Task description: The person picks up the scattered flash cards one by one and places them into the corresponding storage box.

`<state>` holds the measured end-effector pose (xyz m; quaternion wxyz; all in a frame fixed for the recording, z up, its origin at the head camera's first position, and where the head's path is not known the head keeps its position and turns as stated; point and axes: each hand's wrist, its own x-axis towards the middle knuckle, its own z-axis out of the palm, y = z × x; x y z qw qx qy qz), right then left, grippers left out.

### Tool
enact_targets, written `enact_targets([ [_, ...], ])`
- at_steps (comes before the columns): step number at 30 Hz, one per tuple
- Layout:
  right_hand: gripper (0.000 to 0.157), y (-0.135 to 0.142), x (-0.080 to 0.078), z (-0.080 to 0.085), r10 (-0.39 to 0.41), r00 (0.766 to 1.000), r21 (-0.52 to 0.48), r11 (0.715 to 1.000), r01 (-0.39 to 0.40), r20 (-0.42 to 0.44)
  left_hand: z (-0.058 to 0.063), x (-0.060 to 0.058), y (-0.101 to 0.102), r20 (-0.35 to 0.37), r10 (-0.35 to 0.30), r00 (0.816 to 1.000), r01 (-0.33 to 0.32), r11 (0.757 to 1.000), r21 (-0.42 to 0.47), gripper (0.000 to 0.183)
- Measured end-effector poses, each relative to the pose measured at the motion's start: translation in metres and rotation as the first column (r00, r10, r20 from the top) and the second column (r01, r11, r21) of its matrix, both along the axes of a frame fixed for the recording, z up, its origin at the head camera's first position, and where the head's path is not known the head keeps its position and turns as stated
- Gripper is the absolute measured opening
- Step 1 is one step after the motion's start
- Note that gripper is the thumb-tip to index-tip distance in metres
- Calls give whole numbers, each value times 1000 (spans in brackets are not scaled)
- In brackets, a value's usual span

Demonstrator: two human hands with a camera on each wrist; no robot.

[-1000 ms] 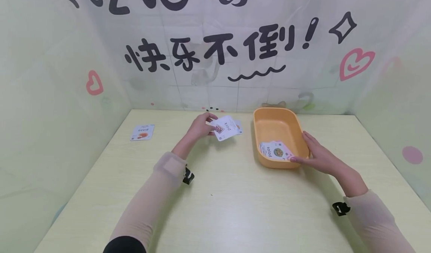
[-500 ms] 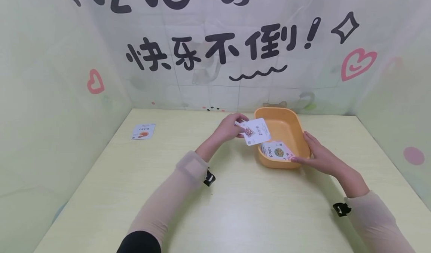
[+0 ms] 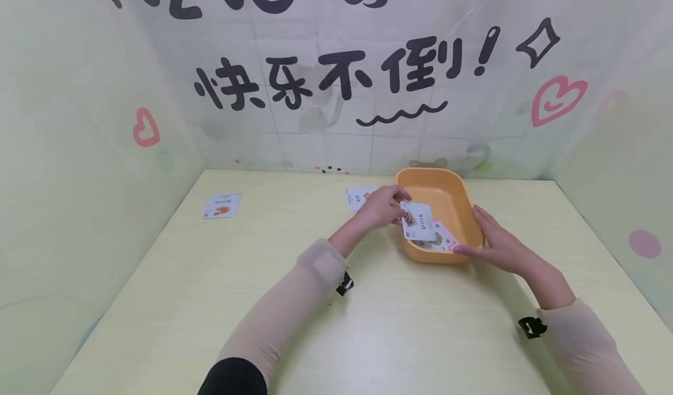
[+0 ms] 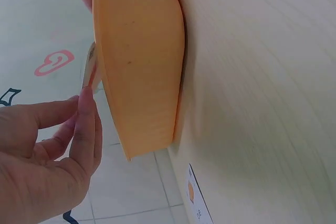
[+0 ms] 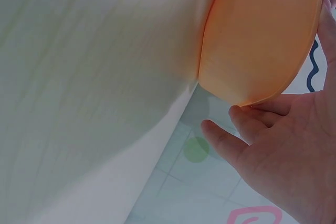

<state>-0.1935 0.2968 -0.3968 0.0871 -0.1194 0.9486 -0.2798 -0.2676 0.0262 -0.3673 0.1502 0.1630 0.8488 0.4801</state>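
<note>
Between thumb and fingers, my left hand (image 3: 381,207) pinches a white word card reading "pork" (image 3: 417,221) over the near left part of an orange plastic basket (image 3: 440,193). In the left wrist view, the card stands edge-on beside the basket's rim. Below it, inside the basket, lie a salad card (image 3: 439,238) and some pink-patterned card, both partly covered. My right hand (image 3: 499,244) holds the basket at its right side, thumb over the near rim and fingers along the outer wall (image 5: 257,35).
A pie card (image 3: 357,198) lies on the table left of the basket, partly behind my left hand. Farther left is a pizza card (image 3: 222,205). A printed cloth backdrop (image 3: 315,108) rises behind the table (image 3: 294,325) and at both sides.
My left hand has carried the pork card rightward, from left of the basket to over it. The pie card, earlier behind the pork card, now shows on the table. The right hand stays put.
</note>
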Motion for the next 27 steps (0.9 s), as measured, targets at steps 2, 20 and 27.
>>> enact_targets([
  [2,112,0,0,0,3,1000,1,1000,-3,-4,0,1,-1,10,-10,1000,10,1000,9,35],
  [20,113,0,0,1,3,1000,-8,1000,-3,-5,-11,-16,-65,32,85,996,-88,992,93,35],
  [27,113,0,0,3,6,1000,-9,1000,-6,0,-7,-23,-104,45,180,983,-182,981,62,36],
])
